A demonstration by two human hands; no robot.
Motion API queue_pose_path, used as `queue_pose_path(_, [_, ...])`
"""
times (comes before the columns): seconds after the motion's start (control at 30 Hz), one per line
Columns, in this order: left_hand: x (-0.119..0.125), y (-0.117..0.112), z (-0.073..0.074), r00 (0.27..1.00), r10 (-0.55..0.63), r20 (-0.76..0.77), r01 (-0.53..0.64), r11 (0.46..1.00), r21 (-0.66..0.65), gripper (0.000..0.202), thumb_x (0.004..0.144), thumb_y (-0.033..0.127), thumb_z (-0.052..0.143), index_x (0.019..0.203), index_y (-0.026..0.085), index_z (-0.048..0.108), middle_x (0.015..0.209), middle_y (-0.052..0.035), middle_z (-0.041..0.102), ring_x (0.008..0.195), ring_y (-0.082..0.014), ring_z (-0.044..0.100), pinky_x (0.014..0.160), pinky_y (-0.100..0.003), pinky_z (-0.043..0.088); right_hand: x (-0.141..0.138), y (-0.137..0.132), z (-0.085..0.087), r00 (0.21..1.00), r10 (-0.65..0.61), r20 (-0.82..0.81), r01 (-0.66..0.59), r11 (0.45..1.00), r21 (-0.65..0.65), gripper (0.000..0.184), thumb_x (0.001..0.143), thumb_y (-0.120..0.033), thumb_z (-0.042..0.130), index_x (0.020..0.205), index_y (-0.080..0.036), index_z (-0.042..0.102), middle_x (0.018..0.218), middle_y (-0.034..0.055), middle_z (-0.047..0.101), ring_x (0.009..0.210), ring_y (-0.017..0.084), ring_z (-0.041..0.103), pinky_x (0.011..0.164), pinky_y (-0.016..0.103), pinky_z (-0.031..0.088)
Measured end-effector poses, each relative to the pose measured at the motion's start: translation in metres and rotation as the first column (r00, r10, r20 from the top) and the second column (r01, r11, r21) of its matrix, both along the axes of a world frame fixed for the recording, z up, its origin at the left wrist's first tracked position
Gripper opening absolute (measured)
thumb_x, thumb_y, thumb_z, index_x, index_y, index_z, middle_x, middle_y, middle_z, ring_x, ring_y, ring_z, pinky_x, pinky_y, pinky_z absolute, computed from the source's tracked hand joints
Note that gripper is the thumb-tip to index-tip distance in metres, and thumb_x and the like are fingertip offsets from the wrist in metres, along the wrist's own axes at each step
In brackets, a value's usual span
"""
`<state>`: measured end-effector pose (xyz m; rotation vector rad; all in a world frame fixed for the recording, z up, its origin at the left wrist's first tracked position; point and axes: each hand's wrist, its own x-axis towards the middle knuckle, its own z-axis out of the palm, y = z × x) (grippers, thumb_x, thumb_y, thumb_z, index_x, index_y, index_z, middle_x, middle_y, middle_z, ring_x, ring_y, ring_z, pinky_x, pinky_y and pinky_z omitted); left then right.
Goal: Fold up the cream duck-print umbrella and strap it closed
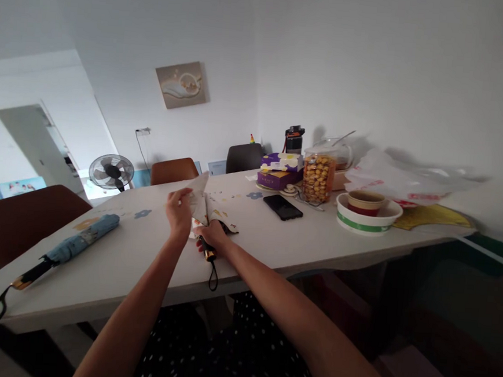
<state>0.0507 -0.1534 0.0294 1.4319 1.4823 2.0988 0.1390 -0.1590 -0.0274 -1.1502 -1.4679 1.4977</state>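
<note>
A white patterned umbrella lies loosely folded on the table in front of me, its black and gold handle and wrist loop pointing towards me. My right hand is closed round the umbrella near the top of its handle. With my left hand I pinch a raised flap of its pale fabric, fingers bent and pressed together. Off to the left lies a blue umbrella, rolled up, with a black and gold handle and a dark strap; neither hand touches it.
A black phone lies right of the umbrella. Behind it stand purple boxes and a jar of round snacks. Paper bowls and a plastic bag occupy the right end. The table's front edge is close to me.
</note>
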Motion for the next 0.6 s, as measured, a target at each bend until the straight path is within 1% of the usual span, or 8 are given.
queue_pose_path(0.07, [-0.021, -0.002, -0.011, 0.988, 0.095, 0.122, -0.094, 0.996, -0.009, 0.026, 0.074, 0.016, 0.041, 0.085, 0.018, 0.064, 0.087, -0.0037, 0.058, 0.082, -0.0156, 0.056, 0.072, -0.026, 0.047, 0.0, 0.001, -0.002, 1.0, 0.02, 0.021, -0.019, 0.999, -0.036, 0.021, 0.088, -0.029, 0.054, 0.093, -0.009, 0.058, 0.078, 0.0036, 0.061, 0.061, 0.011, 0.059, 0.055, 0.025, 0.05])
queue_pose_path(0.17, [-0.042, -0.003, -0.032, 0.948, 0.168, 0.27, -0.155, 0.985, -0.071, 0.025, 0.069, 0.018, 0.04, 0.082, 0.015, 0.061, 0.076, -0.0028, 0.056, 0.066, -0.0135, 0.054, 0.055, -0.024, 0.048, 0.002, 0.0, 0.0, 1.0, -0.018, 0.004, 0.018, 1.0, -0.015, 0.018, 0.078, -0.025, 0.061, 0.072, -0.009, 0.056, 0.052, 0.0008, 0.055, 0.039, 0.011, 0.051, 0.037, 0.022, 0.041])
queue_pose_path(0.23, [-0.048, -0.002, -0.043, 0.925, 0.185, 0.332, -0.156, 0.981, -0.112, 0.022, 0.066, 0.018, 0.042, 0.078, 0.015, 0.06, 0.073, -0.0019, 0.054, 0.062, -0.012, 0.053, 0.051, -0.022, 0.047, 0.003, -0.002, 0.002, 0.998, -0.053, -0.028, 0.053, 0.998, 0.022, 0.019, 0.071, -0.025, 0.067, 0.065, -0.011, 0.054, 0.044, 0.0001, 0.051, 0.034, 0.012, 0.047, 0.032, 0.022, 0.037])
queue_pose_path(0.3, [-0.049, -0.001, -0.05, 0.913, 0.188, 0.362, -0.148, 0.98, -0.137, 0.021, 0.063, 0.019, 0.043, 0.077, 0.015, 0.059, 0.072, -0.0014, 0.054, 0.059, -0.0107, 0.052, 0.049, -0.021, 0.047, 0.004, -0.005, 0.005, 0.995, -0.08, -0.063, 0.084, 0.995, 0.051, 0.023, 0.067, -0.028, 0.07, 0.063, -0.013, 0.054, 0.044, -0.0003, 0.05, 0.033, 0.011, 0.046, 0.031, 0.021, 0.036])
queue_pose_path(0.37, [-0.048, 0.0, -0.053, 0.915, 0.187, 0.358, -0.143, 0.979, -0.148, 0.021, 0.063, 0.02, 0.045, 0.077, 0.014, 0.059, 0.071, -0.001, 0.054, 0.055, -0.0094, 0.051, 0.048, -0.02, 0.046, 0.005, -0.006, 0.008, 0.991, -0.099, -0.093, 0.106, 0.992, 0.066, 0.029, 0.067, -0.038, 0.069, 0.063, -0.013, 0.054, 0.045, 0.0003, 0.051, 0.034, 0.011, 0.047, 0.031, 0.021, 0.036])
queue_pose_path(0.47, [-0.048, 0.002, -0.054, 0.935, 0.183, 0.303, -0.14, 0.977, -0.16, 0.023, 0.063, 0.021, 0.046, 0.078, 0.014, 0.061, 0.067, 0.0003, 0.054, 0.047, -0.0076, 0.047, 0.045, -0.02, 0.044, 0.007, -0.003, 0.009, 0.984, -0.127, -0.125, 0.137, 0.988, 0.076, 0.04, 0.074, -0.053, 0.057, 0.067, -0.014, 0.053, 0.047, 0.0015, 0.051, 0.035, 0.012, 0.048, 0.033, 0.023, 0.039])
queue_pose_path(0.53, [-0.049, 0.004, -0.056, 0.952, 0.186, 0.244, -0.146, 0.974, -0.173, 0.024, 0.063, 0.02, 0.046, 0.079, 0.014, 0.063, 0.064, 0.0011, 0.055, 0.044, -0.0073, 0.046, 0.044, -0.02, 0.041, 0.008, 0.002, 0.008, 0.98, -0.149, -0.133, 0.162, 0.983, 0.09, 0.042, 0.079, -0.055, 0.049, 0.071, -0.013, 0.054, 0.047, 0.0019, 0.052, 0.036, 0.013, 0.049, 0.035, 0.024, 0.041])
queue_pose_path(0.6, [-0.05, 0.006, -0.058, 0.963, 0.197, 0.182, -0.16, 0.967, -0.198, 0.024, 0.063, 0.02, 0.048, 0.08, 0.014, 0.064, 0.062, 0.0016, 0.055, 0.042, -0.0081, 0.045, 0.043, -0.022, 0.04, 0.009, 0.006, 0.007, 0.975, -0.173, -0.136, 0.19, 0.974, 0.122, 0.042, 0.081, -0.053, 0.047, 0.076, -0.012, 0.055, 0.049, 0.0025, 0.053, 0.039, 0.015, 0.051, 0.038, 0.025, 0.043])
